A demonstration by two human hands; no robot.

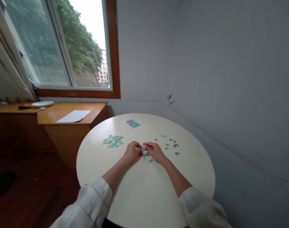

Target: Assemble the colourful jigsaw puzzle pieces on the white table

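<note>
Both my hands rest on a round cream table, fingertips meeting over a small cluster of joined puzzle pieces. My left hand has its fingers curled and pinched on the pieces at the cluster's left side. My right hand is curled too, pinching a piece at the cluster's top right. One loose teal piece lies just below my right hand. A pile of teal pieces sits to the left, and scattered loose pieces lie to the right.
A small blue picture card lies at the table's far side. A wooden desk with a white paper and a white plate stands left under the window. Grey walls close in behind and right.
</note>
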